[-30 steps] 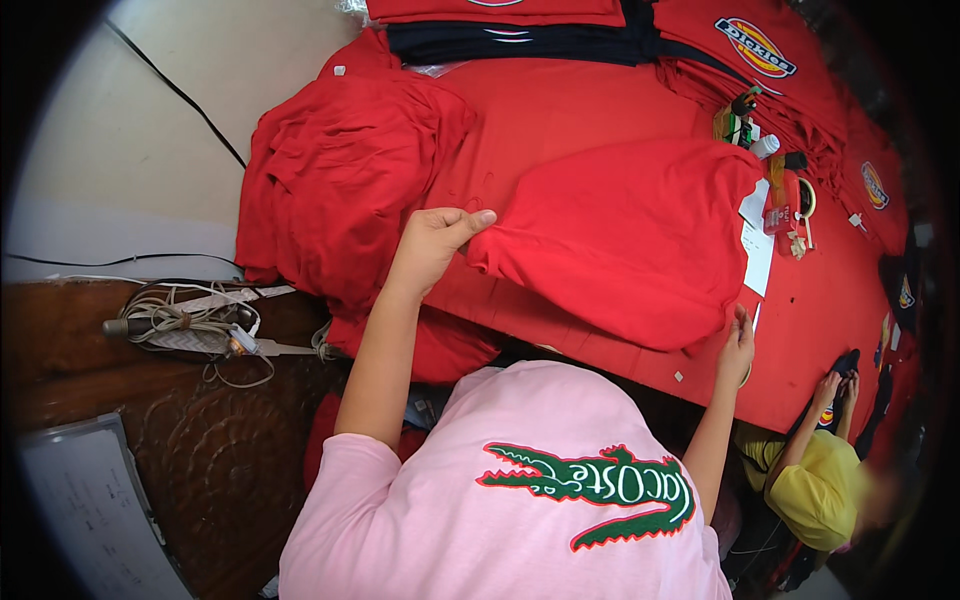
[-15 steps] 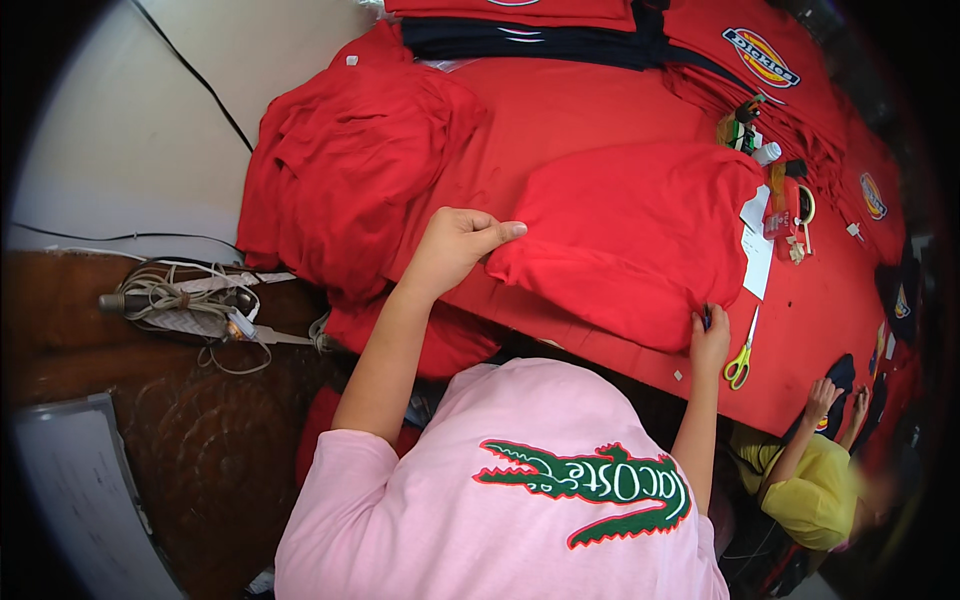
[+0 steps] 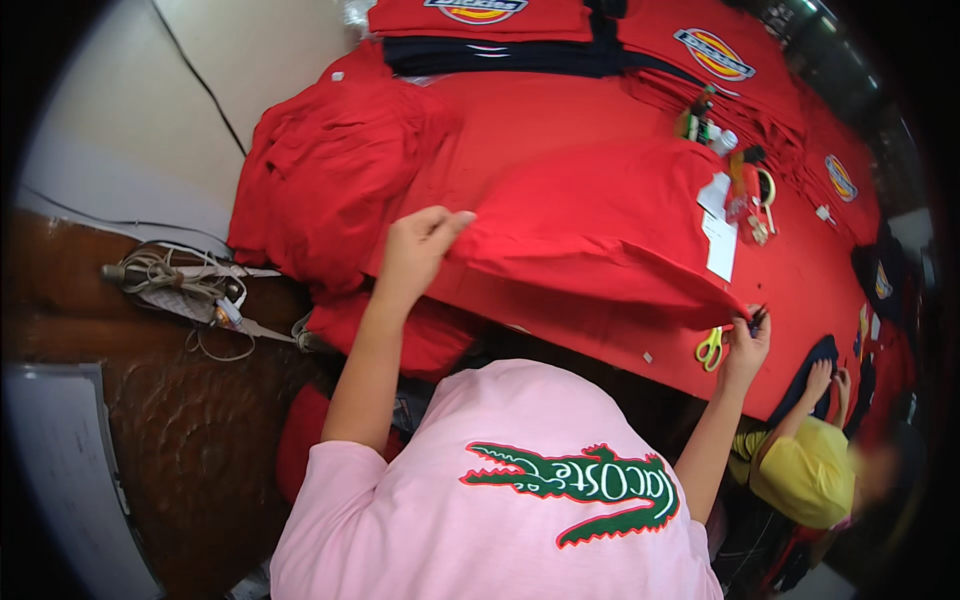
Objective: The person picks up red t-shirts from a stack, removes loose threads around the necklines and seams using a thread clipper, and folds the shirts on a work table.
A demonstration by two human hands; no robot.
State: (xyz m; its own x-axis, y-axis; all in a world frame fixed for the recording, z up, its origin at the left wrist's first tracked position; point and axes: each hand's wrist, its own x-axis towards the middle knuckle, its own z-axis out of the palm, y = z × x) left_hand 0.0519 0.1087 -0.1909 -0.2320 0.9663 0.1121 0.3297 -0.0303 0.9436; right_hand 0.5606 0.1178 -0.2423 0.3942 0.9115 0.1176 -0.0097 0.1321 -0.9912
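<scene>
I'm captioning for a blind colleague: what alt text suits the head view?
A person's left hand and right hand hold a red cloth between them over a red table. Scissors lie near the right hand, a fabric heap is at left, and a co-worker in yellow at lower right.

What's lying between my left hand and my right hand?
In the head view, red cloth spans from your left hand to your right hand; yellow scissor handles show just beside the right hand.

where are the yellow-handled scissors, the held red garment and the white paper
Yellow-handled scissors (image 3: 713, 342): head view, on the handles.
Red garment (image 3: 600, 225): head view, middle of the cloth.
White paper (image 3: 720, 249): head view, lower part.
</scene>
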